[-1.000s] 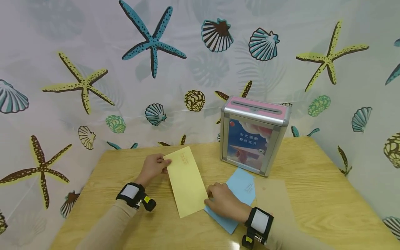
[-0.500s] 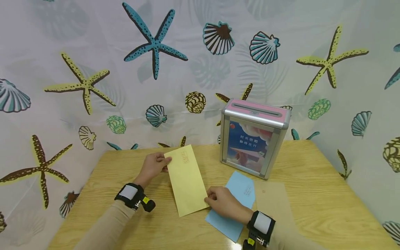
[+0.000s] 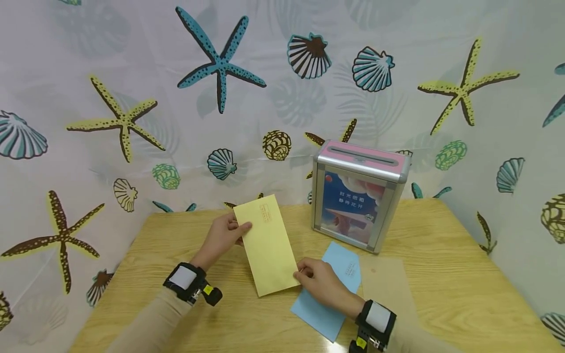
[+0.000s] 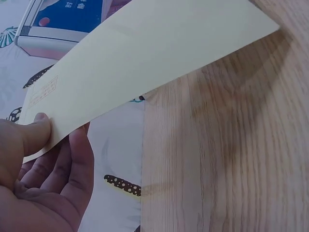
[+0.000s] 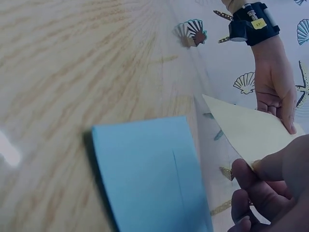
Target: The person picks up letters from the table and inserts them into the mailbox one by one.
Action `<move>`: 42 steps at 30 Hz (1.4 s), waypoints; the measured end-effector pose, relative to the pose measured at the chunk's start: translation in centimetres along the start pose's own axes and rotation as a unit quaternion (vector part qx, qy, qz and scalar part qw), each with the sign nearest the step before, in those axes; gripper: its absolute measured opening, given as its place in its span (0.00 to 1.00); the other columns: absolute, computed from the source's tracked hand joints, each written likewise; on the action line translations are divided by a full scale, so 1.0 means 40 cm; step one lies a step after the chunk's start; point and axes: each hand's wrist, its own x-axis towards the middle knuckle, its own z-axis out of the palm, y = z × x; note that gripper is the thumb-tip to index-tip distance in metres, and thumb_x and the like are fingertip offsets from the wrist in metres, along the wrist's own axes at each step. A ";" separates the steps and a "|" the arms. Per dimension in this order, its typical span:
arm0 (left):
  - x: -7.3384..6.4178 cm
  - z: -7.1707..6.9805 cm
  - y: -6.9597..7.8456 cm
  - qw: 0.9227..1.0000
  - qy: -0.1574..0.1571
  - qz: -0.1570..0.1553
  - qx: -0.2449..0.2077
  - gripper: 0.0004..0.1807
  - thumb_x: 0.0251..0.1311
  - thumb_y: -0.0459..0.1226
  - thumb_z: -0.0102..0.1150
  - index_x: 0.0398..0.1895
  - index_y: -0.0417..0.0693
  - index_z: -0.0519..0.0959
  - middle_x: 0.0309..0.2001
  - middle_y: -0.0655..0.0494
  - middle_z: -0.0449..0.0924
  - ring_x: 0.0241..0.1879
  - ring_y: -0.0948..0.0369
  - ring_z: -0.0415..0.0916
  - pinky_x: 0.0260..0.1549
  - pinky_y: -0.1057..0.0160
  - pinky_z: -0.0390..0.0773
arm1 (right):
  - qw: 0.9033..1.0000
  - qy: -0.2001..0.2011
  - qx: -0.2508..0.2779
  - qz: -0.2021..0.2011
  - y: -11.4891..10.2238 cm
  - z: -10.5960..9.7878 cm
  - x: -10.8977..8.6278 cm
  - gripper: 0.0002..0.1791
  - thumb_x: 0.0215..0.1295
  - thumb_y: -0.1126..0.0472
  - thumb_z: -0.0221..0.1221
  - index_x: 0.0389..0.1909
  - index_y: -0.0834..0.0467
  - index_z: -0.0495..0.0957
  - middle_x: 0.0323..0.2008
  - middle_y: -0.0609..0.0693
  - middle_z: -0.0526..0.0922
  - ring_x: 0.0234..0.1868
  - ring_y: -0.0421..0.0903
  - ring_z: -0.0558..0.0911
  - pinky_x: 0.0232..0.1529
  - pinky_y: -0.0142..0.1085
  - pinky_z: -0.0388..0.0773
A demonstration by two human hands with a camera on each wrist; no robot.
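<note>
A yellow envelope [image 3: 267,250] with small red print near its top is held up off the table, tilted. My left hand [image 3: 222,238] pinches its upper left edge, thumb in front and curled fingers behind, as the left wrist view shows with the envelope [image 4: 145,53]. At the lower right corner my right hand [image 3: 320,282] pinches it between thumb and forefinger; the right wrist view shows this hand [image 5: 275,186] at the corner. Under the right hand a blue envelope [image 3: 346,267] lies on the table, partly covered by the hand and wrist.
A metal-framed box [image 3: 348,206] with a slotted pink top stands at the back right. A brown paper envelope [image 3: 388,282] lies right of the blue one, partly under my right forearm. Behind the wooden table [image 3: 459,274] hangs a shell-patterned curtain [image 3: 256,108].
Both hands have lifted the yellow envelope slightly and shifted it a little to the right. The blue envelope slid slightly at first, then lay still.
</note>
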 end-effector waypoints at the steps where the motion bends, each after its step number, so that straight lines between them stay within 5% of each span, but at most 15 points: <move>1: -0.002 0.003 0.004 1.000 -0.006 0.005 -0.002 0.19 0.64 0.45 0.62 0.53 0.44 0.76 0.38 0.45 0.86 0.30 0.55 0.83 0.30 0.58 0.85 | 1.000 0.004 0.001 -0.001 -0.001 -0.003 -0.001 0.04 0.70 0.59 0.58 0.39 0.55 0.78 0.28 0.45 0.83 0.29 0.38 0.78 0.29 0.34 0.75; 9: -0.041 0.030 0.020 0.999 -0.039 0.027 0.008 0.16 0.64 0.40 0.62 0.51 0.42 0.78 0.35 0.46 0.86 0.27 0.56 0.83 0.30 0.53 0.85 | 0.999 0.048 0.011 0.000 -0.006 -0.021 -0.008 0.05 0.71 0.57 0.57 0.41 0.53 0.80 0.28 0.43 0.83 0.33 0.40 0.80 0.28 0.35 0.75; 18: -0.093 0.089 0.008 0.987 -0.137 0.084 0.011 0.22 0.63 0.35 0.63 0.58 0.37 0.73 0.40 0.41 0.85 0.33 0.57 0.84 0.30 0.52 0.85 | 0.995 0.096 0.037 0.001 -0.014 -0.035 -0.002 0.05 0.71 0.57 0.58 0.43 0.52 0.80 0.28 0.44 0.84 0.32 0.40 0.80 0.34 0.39 0.77; 25: -0.114 0.114 0.010 0.985 -0.134 0.108 0.030 0.22 0.60 0.29 0.63 0.59 0.37 0.73 0.39 0.42 0.85 0.32 0.55 0.83 0.29 0.44 0.82 | 0.995 0.090 0.030 0.016 -0.014 -0.044 0.000 0.04 0.70 0.58 0.58 0.41 0.51 0.80 0.28 0.46 0.84 0.34 0.41 0.80 0.31 0.37 0.76; 28: -0.129 0.118 0.042 0.984 -0.135 0.110 0.032 0.22 0.60 0.26 0.61 0.58 0.34 0.72 0.40 0.38 0.84 0.32 0.50 0.83 0.29 0.42 0.81 | 0.995 0.093 0.026 0.017 -0.017 -0.049 0.002 0.04 0.69 0.57 0.60 0.39 0.52 0.80 0.28 0.45 0.84 0.34 0.41 0.80 0.33 0.38 0.76; 35: -0.112 0.134 0.014 0.981 -0.143 0.114 0.066 0.21 0.60 0.31 0.64 0.57 0.41 0.75 0.39 0.48 0.86 0.30 0.63 0.81 0.26 0.54 0.84 | 0.993 0.115 0.032 0.002 -0.041 -0.087 0.022 0.04 0.68 0.56 0.61 0.37 0.51 0.78 0.28 0.42 0.82 0.32 0.40 0.79 0.35 0.40 0.74; 42: -0.112 0.142 0.014 0.978 -0.150 0.110 0.091 0.20 0.59 0.32 0.65 0.56 0.42 0.76 0.42 0.50 0.84 0.33 0.64 0.81 0.25 0.65 0.81 | 0.989 0.139 0.038 -0.021 -0.058 -0.132 0.039 0.03 0.69 0.56 0.60 0.38 0.50 0.79 0.31 0.45 0.81 0.34 0.42 0.78 0.37 0.42 0.73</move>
